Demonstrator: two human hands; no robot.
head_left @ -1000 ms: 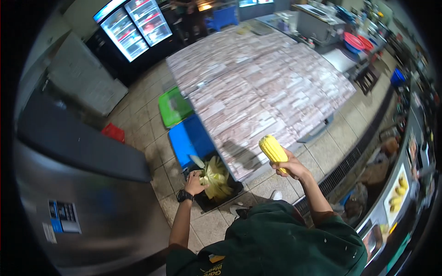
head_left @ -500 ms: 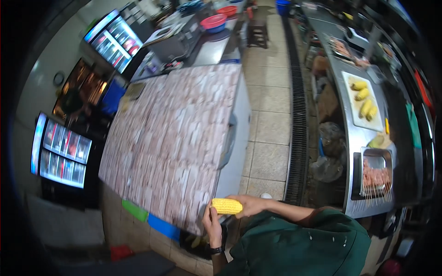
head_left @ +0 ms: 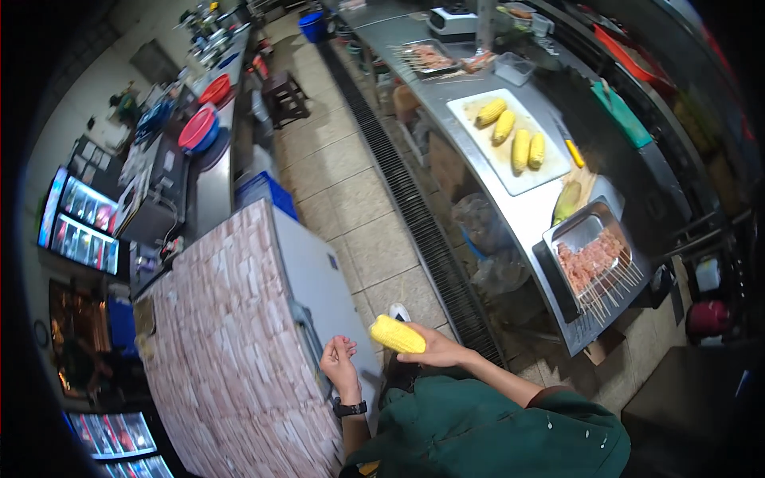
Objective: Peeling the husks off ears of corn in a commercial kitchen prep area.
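A peeled yellow corn cob (head_left: 398,334) is gripped at its right end by my right hand (head_left: 434,348), held in front of my body above the floor. My left hand (head_left: 340,363), with a black watch at the wrist, is apart from the cob, to its left. Its fingers are curled in a pinch; whatever they may hold is too small to make out. On the steel counter to the right, several peeled corn cobs (head_left: 504,126) lie on a white cutting board (head_left: 529,182). One cob with green husk (head_left: 567,201) rests beyond the board's near end.
A steel tray (head_left: 586,225) of skewered meat (head_left: 590,261) sits at the counter's near end. A yellow-handled knife (head_left: 574,154) lies beside the board. The chest freezer (head_left: 231,319) with a wood-pattern top stands at my left. A drain grate (head_left: 398,183) runs along the tiled floor.
My view has swung right toward the steel counter. My left hand has come off the corn cob, which stays in my right hand, carried away from the freezer.
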